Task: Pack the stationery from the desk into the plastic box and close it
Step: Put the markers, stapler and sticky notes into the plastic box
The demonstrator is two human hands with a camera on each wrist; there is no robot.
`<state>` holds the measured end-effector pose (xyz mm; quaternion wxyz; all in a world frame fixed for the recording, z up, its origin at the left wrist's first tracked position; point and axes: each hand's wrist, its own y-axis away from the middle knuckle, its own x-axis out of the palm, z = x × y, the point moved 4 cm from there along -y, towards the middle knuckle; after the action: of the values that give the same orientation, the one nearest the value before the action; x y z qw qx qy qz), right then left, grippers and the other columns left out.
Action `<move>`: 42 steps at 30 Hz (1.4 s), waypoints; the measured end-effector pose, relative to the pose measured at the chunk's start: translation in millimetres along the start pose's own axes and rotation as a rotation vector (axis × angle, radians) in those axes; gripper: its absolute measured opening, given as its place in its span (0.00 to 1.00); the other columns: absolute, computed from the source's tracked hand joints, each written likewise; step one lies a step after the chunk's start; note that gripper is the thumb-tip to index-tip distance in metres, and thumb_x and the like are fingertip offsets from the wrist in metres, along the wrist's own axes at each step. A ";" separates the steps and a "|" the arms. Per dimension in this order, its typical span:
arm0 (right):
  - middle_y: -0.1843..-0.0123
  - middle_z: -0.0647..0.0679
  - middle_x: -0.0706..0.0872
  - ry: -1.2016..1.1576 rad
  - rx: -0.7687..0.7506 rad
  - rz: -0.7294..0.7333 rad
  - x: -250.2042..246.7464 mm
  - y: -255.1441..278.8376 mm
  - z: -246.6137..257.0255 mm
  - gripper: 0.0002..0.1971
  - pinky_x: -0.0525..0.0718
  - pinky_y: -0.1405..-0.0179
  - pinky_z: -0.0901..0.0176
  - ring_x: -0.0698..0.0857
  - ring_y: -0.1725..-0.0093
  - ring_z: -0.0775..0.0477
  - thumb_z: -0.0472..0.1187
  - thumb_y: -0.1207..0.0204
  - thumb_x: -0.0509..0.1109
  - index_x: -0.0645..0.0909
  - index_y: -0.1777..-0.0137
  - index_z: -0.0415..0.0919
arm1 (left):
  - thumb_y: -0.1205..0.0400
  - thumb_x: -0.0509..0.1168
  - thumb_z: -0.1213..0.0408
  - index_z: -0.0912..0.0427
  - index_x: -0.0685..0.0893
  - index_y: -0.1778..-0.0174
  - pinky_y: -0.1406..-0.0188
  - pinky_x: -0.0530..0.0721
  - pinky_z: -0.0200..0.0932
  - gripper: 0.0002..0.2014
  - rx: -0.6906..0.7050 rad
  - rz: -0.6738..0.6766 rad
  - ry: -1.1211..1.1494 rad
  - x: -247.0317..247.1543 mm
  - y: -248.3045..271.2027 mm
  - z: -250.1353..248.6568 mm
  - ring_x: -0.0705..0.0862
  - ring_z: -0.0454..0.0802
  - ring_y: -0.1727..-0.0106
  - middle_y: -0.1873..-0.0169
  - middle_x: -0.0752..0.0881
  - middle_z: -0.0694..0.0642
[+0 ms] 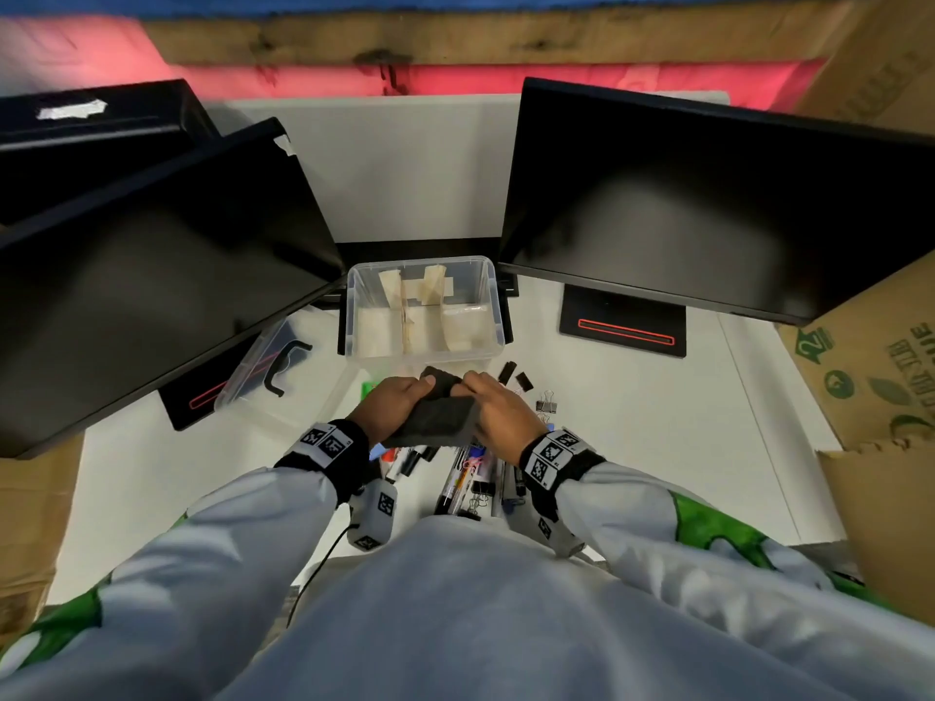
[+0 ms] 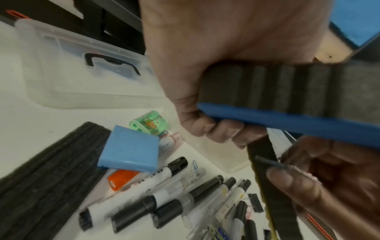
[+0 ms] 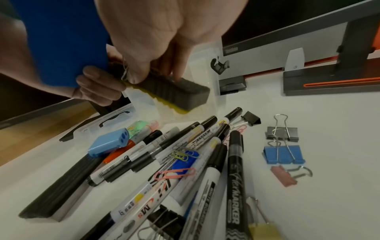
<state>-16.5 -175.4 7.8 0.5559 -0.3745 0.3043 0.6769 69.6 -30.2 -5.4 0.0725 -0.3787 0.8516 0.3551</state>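
My left hand (image 1: pixel 399 407) grips a blue-backed felt eraser (image 2: pixel 287 104), fingers curled under its blue back. My right hand (image 1: pixel 498 412) pinches a yellow-backed felt eraser (image 3: pixel 174 92) between thumb and fingers. Both erasers meet just in front of the clear plastic box (image 1: pixel 498 316), which stands open with only paper scraps inside. Its lid (image 1: pixel 268 376), with a black handle, lies on the desk to the left. Below my hands lie markers (image 3: pixel 234 170), a third eraser (image 3: pixel 61 191), a blue sharpener (image 2: pixel 129 151), a green sharpener (image 2: pixel 150 123), and binder clips (image 3: pixel 283 154).
Two dark monitors (image 1: pixel 708 204) overhang the desk on both sides of the box, their stands (image 1: pixel 622 328) behind it. Cardboard boxes (image 1: pixel 870 376) stand at the right and left edges. The white desk (image 1: pixel 657 447) lies bare to the right of the clips.
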 end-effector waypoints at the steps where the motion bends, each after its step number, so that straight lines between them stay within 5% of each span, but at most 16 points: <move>1: 0.49 0.43 0.80 -0.021 0.019 0.022 1.7 0.5 -0.7 0.10 0.81 0.53 0.55 0.80 0.52 0.46 0.35 0.23 0.68 0.78 0.43 0.39 | 0.13 0.56 0.49 0.67 0.89 0.51 0.43 0.81 0.53 0.24 -0.022 -0.007 0.017 -4.2 0.0 3.8 0.86 0.63 0.49 0.52 0.90 0.66; 5: 0.57 0.43 0.82 -0.100 0.133 0.126 7.5 5.8 -15.4 0.05 0.78 0.60 0.53 0.79 0.61 0.44 0.39 0.18 0.65 0.73 0.53 0.38 | 0.14 0.58 0.49 0.64 0.88 0.50 0.42 0.80 0.51 0.22 -0.131 -0.029 0.113 -18.2 6.8 23.8 0.86 0.60 0.49 0.51 0.90 0.63; 8: 0.50 0.45 0.81 -0.102 0.199 0.252 10.1 5.2 -21.8 0.06 0.82 0.56 0.50 0.80 0.56 0.45 0.39 0.21 0.68 0.72 0.49 0.42 | 0.15 0.59 0.47 0.63 0.87 0.49 0.48 0.79 0.46 0.22 -0.210 -0.051 0.145 -22.9 10.3 37.2 0.86 0.57 0.53 0.54 0.89 0.62; 13: 0.45 0.45 0.78 -0.006 0.064 0.156 8.8 -12.2 -0.7 0.26 0.79 0.51 0.53 0.77 0.48 0.47 0.56 0.27 0.74 0.75 0.34 0.43 | 0.15 0.59 0.47 0.63 0.83 0.59 0.78 0.74 0.36 0.21 -0.314 0.134 0.349 -11.4 22.0 43.1 0.77 0.48 0.80 0.72 0.81 0.60; 16: 0.43 0.44 0.81 0.044 -0.047 0.104 11.4 -20.7 17.1 0.26 0.80 0.46 0.49 0.79 0.45 0.43 0.55 0.26 0.74 0.78 0.33 0.43 | 0.11 0.53 0.56 0.60 0.78 0.62 0.87 0.65 0.32 0.18 -0.337 0.227 0.549 -1.3 29.8 33.2 0.69 0.44 0.86 0.82 0.73 0.53; 24: 0.39 0.44 0.84 0.039 -0.139 0.048 12.3 -11.6 25.0 0.16 0.79 0.41 0.51 0.81 0.43 0.43 0.47 0.20 0.69 0.81 0.36 0.41 | 0.10 0.49 0.55 0.60 0.78 0.59 0.88 0.67 0.32 0.19 -0.394 0.326 0.580 -4.3 37.0 34.3 0.72 0.44 0.86 0.83 0.76 0.51; 28: 0.42 0.41 0.86 -0.076 0.116 0.070 0.7 -5.3 4.5 0.15 0.82 0.51 0.52 0.86 0.46 0.40 0.48 0.15 0.60 0.74 0.33 0.43 | 0.13 0.50 0.43 0.62 0.80 0.65 0.87 0.70 0.32 0.28 -0.322 0.226 0.449 -15.6 44.0 20.6 0.73 0.45 0.87 0.84 0.77 0.52; 30: 0.34 0.41 0.84 -0.157 0.206 0.050 -10.0 -1.5 -7.5 0.17 0.83 0.44 0.52 0.86 0.41 0.39 0.46 0.13 0.55 0.68 0.26 0.46 | 0.14 0.49 0.39 0.59 0.83 0.66 0.80 0.74 0.34 0.30 -0.232 0.252 0.370 -24.4 52.1 5.6 0.73 0.45 0.81 0.81 0.76 0.52; 33: 0.31 0.39 0.80 -0.281 0.274 -0.005 -32.2 -4.3 -13.5 0.19 0.78 0.40 0.56 0.83 0.38 0.40 0.43 0.11 0.51 0.64 0.22 0.45 | 0.15 0.57 0.42 0.61 0.83 0.44 0.56 0.80 0.41 0.24 -0.116 0.283 0.332 -42.4 60.1 -13.6 0.79 0.49 0.60 0.62 0.79 0.53; 36: 0.32 0.41 0.82 -0.387 0.340 -0.122 -55.3 -20.1 -9.8 0.20 0.77 0.41 0.57 0.83 0.37 0.42 0.50 0.12 0.53 0.65 0.23 0.45 | 0.16 0.65 0.56 0.64 0.78 0.36 0.40 0.85 0.52 0.17 -0.013 0.131 0.440 -68.6 55.2 -27.7 0.85 0.56 0.39 0.42 0.86 0.60; 40: 0.36 0.43 0.84 -0.519 0.473 -0.212 -67.6 -54.2 -10.0 0.22 0.78 0.46 0.58 0.84 0.44 0.44 0.52 0.15 0.61 0.68 0.25 0.43 | 0.17 0.67 0.62 0.63 0.77 0.43 0.57 0.90 0.51 0.11 0.078 -0.319 0.358 -103.1 41.8 -50.4 0.88 0.60 0.47 0.45 0.85 0.65; 42: 0.38 0.43 0.84 -0.548 0.524 -0.238 -69.0 -70.7 -11.7 0.18 0.79 0.46 0.56 0.84 0.44 0.42 0.49 0.16 0.63 0.70 0.30 0.42 | 0.19 0.67 0.61 0.61 0.74 0.45 0.61 0.86 0.47 0.11 0.102 -0.559 0.059 -115.2 35.1 -60.1 0.86 0.59 0.53 0.49 0.84 0.64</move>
<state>61.8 -207.3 60.2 0.7677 -0.0581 0.2616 0.5821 134.9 14.8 103.4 0.1619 -0.6049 0.7326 0.2668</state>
